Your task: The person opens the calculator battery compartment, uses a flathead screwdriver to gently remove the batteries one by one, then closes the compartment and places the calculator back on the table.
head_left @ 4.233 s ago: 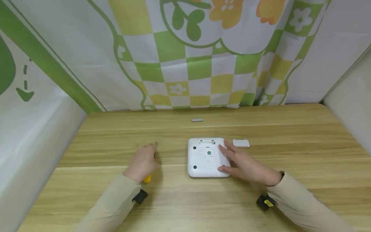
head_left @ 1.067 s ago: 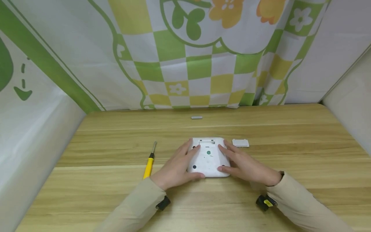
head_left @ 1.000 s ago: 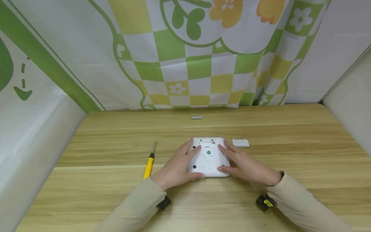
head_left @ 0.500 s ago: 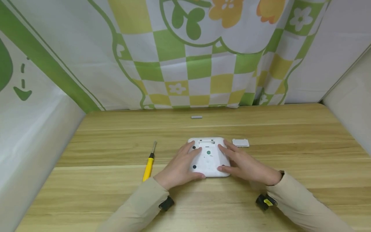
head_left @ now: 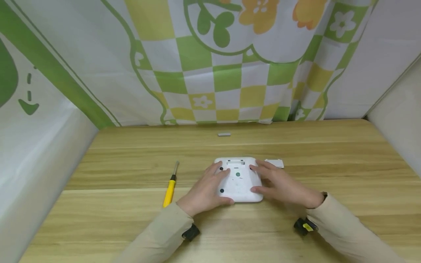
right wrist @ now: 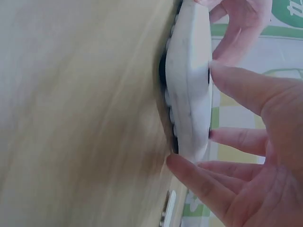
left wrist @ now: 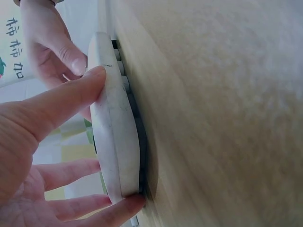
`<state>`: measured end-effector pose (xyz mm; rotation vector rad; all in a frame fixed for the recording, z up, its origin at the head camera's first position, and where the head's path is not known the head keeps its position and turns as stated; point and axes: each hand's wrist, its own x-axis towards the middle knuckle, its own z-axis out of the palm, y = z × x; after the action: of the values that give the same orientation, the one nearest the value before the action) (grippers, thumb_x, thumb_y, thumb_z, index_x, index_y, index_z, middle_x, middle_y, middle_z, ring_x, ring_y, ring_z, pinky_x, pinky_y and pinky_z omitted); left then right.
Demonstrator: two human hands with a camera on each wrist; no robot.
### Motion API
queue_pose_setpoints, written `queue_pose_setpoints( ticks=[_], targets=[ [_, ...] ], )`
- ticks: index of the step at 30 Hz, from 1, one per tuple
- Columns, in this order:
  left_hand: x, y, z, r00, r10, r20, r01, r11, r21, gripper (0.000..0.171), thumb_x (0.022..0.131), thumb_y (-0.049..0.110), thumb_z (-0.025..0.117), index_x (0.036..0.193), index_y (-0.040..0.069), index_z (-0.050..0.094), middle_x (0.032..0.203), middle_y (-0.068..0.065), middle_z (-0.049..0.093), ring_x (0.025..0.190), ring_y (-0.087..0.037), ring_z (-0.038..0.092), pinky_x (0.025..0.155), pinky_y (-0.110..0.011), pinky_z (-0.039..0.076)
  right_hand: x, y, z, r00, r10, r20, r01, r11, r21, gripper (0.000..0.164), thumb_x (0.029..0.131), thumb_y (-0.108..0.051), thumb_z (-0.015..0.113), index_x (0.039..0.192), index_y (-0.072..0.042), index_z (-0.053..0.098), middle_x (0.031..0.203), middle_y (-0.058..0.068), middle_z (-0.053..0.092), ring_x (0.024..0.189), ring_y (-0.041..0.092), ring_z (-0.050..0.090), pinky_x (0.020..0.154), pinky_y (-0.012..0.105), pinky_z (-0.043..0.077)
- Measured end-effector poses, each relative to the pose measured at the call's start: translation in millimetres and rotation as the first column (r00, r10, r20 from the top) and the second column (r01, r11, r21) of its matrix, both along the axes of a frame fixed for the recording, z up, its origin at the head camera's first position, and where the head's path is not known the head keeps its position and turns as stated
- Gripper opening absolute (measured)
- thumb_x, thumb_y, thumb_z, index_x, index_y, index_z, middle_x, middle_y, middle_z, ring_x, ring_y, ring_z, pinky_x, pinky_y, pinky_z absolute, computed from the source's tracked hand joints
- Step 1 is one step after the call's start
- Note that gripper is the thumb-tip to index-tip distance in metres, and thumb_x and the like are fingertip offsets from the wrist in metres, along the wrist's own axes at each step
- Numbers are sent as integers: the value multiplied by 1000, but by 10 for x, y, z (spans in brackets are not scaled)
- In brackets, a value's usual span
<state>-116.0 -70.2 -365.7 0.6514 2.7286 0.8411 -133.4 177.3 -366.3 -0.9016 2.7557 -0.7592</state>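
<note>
A white calculator lies keys down on the wooden table, its small battery bay uncovered near the far edge. Both wrist views show its keys facing the tabletop. My left hand grips the left side, thumb at the near edge and fingers spread toward the far left corner. On the opposite side, my right hand holds the right edge, with thumb and index finger on the back and another fingertip low at the far corner in the right wrist view. A white battery cover is partly behind my right fingers.
A screwdriver with a yellow handle lies left of my left hand, tip pointing away. A small grey cylinder, like a battery, lies near the table's back edge. Behind the table hangs a green and yellow checked curtain.
My left hand has let go of the screwdriver, leaving it on the table, and moved right onto the calculator. My right hand has shifted slightly right, now overlapping the battery cover.
</note>
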Motion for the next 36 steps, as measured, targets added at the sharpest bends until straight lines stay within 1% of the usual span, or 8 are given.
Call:
queue_pose_setpoints(
  ticks=[3, 5, 12, 17, 24, 30, 36],
  targets=[
    [1, 1, -2, 1000, 0, -4, 0, 1000, 5, 83, 74, 32, 83, 140, 0, 45, 155, -20, 24, 143, -38, 22, 113, -52, 26, -32, 45, 20, 1000, -19, -12, 19, 1000, -14, 53, 90, -25, 67, 133, 3, 53, 137, 31, 46, 126, 45, 46, 98, 56, 43],
    [-1, 0, -6, 1000, -1, -7, 1, 1000, 6, 83, 74, 32, 83, 140, 0, 46, 154, -20, 25, 143, -39, 22, 113, -52, 27, -54, 77, 30, 999, -35, -21, 34, 999, -10, 50, 91, -25, 66, 131, 4, 55, 136, 30, 48, 126, 46, 45, 100, 58, 40],
    [-5, -5, -21, 1000, -5, -17, 5, 1000, 5, 82, 74, 31, 83, 140, -1, 45, 154, -22, 25, 142, -40, 23, 112, -52, 28, -95, 178, 42, 997, -66, -45, 66, 998, 11, 42, 92, -20, 64, 127, 3, 58, 135, 32, 48, 125, 48, 46, 100, 60, 39],
    [-8, -3, -27, 1000, -4, -16, 4, 1000, 3, 82, 74, 30, 82, 140, -1, 45, 154, -23, 24, 142, -40, 23, 112, -52, 29, -156, 230, 26, 994, -70, -80, 74, 997, 39, 35, 90, -14, 66, 121, 3, 62, 130, 31, 53, 120, 46, 51, 98, 57, 43],
    [1, -8, -16, 1000, -4, -7, 4, 1000, -2, 82, 75, 31, 82, 141, -1, 44, 155, -22, 23, 143, -39, 21, 113, -51, 27, -246, 253, 26, 987, -86, -137, 97, 992, 80, 23, 86, -5, 67, 109, 2, 69, 117, 24, 64, 107, 39, 62, 90, 51, 50],
    [6, -13, -11, 1000, -5, -12, 5, 1000, -9, 83, 75, 32, 82, 141, 0, 44, 155, -20, 22, 143, -38, 21, 113, -50, 27, -297, 272, 23, 984, -111, -140, 126, 986, 105, 17, 84, -1, 67, 101, 1, 71, 107, 19, 68, 100, 36, 65, 86, 49, 52],
    [11, -17, -10, 1000, -6, -11, 6, 1000, -5, 83, 75, 32, 82, 141, 0, 44, 155, -20, 22, 144, -38, 21, 114, -50, 27, -331, 276, 0, 982, -131, -137, 144, 986, 89, 17, 81, 5, 67, 97, 1, 72, 103, 18, 70, 97, 35, 66, 84, 49, 53]
  ],
)
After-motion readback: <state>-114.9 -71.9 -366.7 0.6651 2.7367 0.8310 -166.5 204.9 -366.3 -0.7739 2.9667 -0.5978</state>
